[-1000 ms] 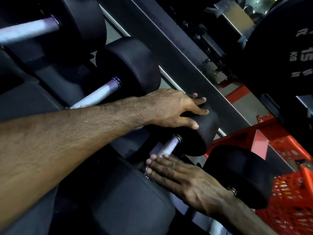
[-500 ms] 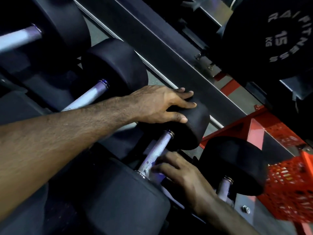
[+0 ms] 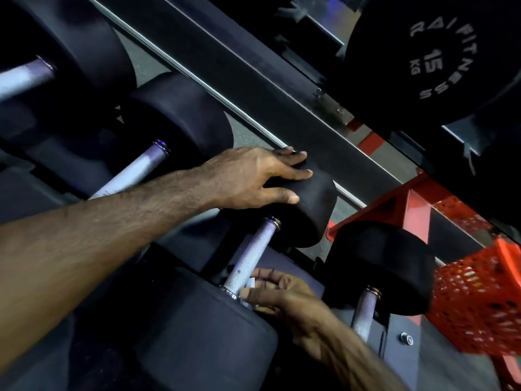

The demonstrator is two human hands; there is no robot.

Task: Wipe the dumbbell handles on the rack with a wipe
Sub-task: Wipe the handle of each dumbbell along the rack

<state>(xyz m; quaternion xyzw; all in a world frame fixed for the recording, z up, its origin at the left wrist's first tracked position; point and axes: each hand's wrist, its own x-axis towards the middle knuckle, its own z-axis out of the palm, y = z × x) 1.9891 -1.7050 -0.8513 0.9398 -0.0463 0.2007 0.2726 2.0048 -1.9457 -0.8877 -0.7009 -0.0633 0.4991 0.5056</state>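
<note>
A person's left hand (image 3: 253, 176), reaching in from the left edge of the frame, lies spread over the far black head (image 3: 307, 210) of a dumbbell at the centre of the frame, fingers straight along its top edge and thumb against its side. Just below, the right hand (image 3: 282, 294) comes up from the lower right, its fingers curled around a small white wipe (image 3: 251, 283) held against the lower end of the knurled metal handle (image 3: 251, 255), right beside the dumbbell's near head (image 3: 197, 348). Only a scrap of the wipe shows between the fingers. The dumbbell sits in a dark rack (image 3: 282, 114) that runs diagonally from the upper left to the right. More dumbbells lie alongside: one handle (image 3: 135, 170) at centre left, another (image 3: 25, 79) at the upper left edge, and a shorter one (image 3: 366, 311) at lower right. A black weight plate (image 3: 439, 60) marked 15 KG fills the upper right corner. At the right edge stands an orange mesh basket (image 3: 476, 300); its contents cannot be made out.
</note>
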